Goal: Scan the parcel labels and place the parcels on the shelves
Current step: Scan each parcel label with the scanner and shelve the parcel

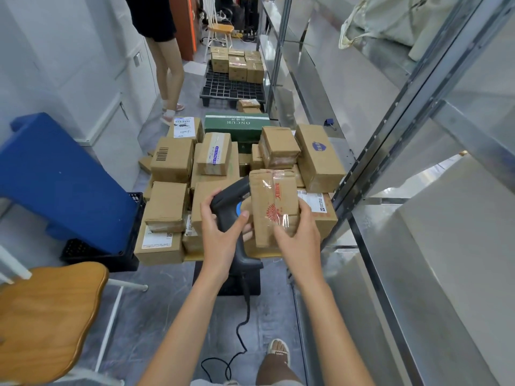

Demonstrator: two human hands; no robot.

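My left hand (221,232) grips the handle of a black barcode scanner (234,203), whose head points away toward the pile. My right hand (299,238) holds a small taped cardboard parcel (274,204) with a red print, upright, touching the scanner's right side. Below them lies a pile of several brown parcels (172,160), some with white labels, and a green box (237,125) at the back. The metal shelves (418,190) run along the right; the near bays I can see hold nothing.
A blue crate (64,185) leans on a black crate at left, with a wooden chair (47,310) in front. A person (167,59) stands ahead in the aisle. Further back a black pallet (234,90) carries more boxes. The scanner cable (242,330) trails on the floor.
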